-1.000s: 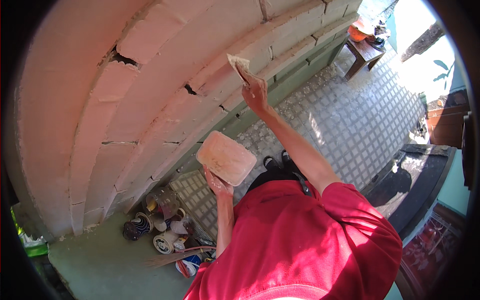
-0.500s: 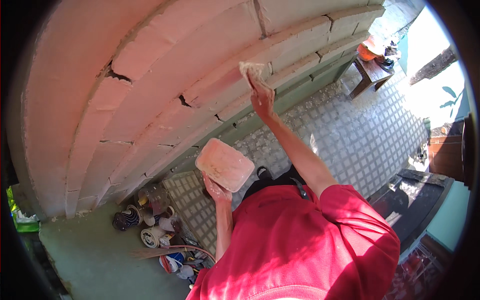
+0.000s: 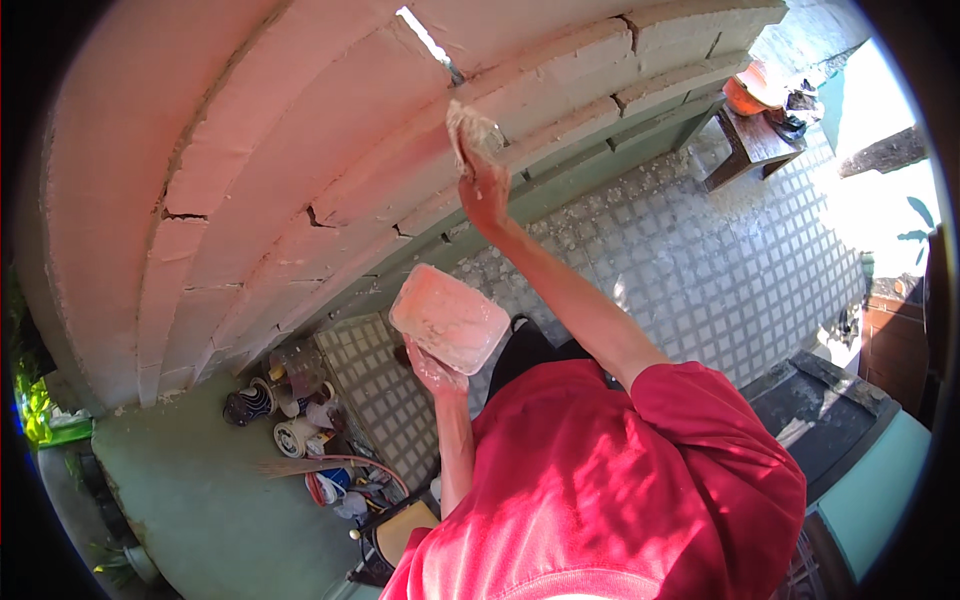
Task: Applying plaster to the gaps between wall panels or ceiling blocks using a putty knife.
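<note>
My left hand grips a shallow rounded rectangular tub from its lower left side. Pale paste is smeared on the tub, which is lit pinkish. Up in front of the block wall, my right hand is closed around a whitish, paste-coated thing, whose exact kind I cannot make out. That thing overlaps the wall near the lower end of a bright vertical gap; whether it touches the wall is unclear. Dark open cracks show at several block joints, and pale paste whitens both hands.
Several containers and a straw broom lie by the green ledge at lower left. Patterned tiles cover the floor. A wooden bench bearing an orange container stands far right; a dark-topped table is nearer.
My view has shifted, and the wall's cracks now sit farther left. My right hand has moved left and slightly lower in view, its whitish thing turned more upright. The tub stays in my left hand.
</note>
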A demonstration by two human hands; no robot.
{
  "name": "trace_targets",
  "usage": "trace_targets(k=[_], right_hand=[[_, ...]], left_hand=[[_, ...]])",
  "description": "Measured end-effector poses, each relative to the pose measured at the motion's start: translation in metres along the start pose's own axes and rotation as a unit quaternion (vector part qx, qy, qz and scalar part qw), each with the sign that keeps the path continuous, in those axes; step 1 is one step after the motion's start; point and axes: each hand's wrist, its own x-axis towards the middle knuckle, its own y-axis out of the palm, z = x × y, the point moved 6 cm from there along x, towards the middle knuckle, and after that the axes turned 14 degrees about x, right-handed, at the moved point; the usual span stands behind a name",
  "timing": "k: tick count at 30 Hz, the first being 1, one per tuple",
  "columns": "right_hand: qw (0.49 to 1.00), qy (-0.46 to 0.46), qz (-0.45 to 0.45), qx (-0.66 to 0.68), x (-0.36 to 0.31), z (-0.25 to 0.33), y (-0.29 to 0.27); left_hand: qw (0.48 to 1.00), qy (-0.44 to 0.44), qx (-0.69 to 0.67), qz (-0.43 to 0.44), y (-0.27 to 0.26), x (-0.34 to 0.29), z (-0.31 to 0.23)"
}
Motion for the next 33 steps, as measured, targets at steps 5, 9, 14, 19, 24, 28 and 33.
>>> trace_targets(k=[5, 9, 14, 19, 24, 28, 33], right_hand=[[0.989, 0.139, 0.008, 0.054, 0.007, -0.007, -0.041], [0.992, 0.091, -0.082, -0.037, 0.071, -0.018, -0.074], [0.992, -0.099, 0.07, 0.044, 0.025, 0.004, -0.02], [0.998, 0.042, 0.036, 0.036, 0.044, 0.016, -0.051], [0.984, 0.115, -0.049, -0.123, 0.078, -0.027, -0.07], [0.996, -0.08, 0.025, -0.018, 0.034, 0.002, -0.024], [0.994, 0.099, 0.054, -0.013, 0.017, -0.006, -0.047]], left_hand=[[1.0, 0.003, 0.006, -0.01, 0.009, -0.005, 0.003], [0.999, 0.012, -0.028, 0.031, 0.012, -0.006, 0.011], [0.999, 0.0, -0.023, 0.043, 0.033, -0.016, 0.012], [0.998, 0.025, -0.023, 0.051, 0.027, -0.011, 0.002], [0.998, 0.024, -0.005, 0.05, 0.02, -0.013, 0.008], [0.998, 0.014, -0.009, 0.053, 0.021, -0.008, 0.009], [0.998, 0.022, -0.027, 0.046, 0.007, -0.011, -0.001]])
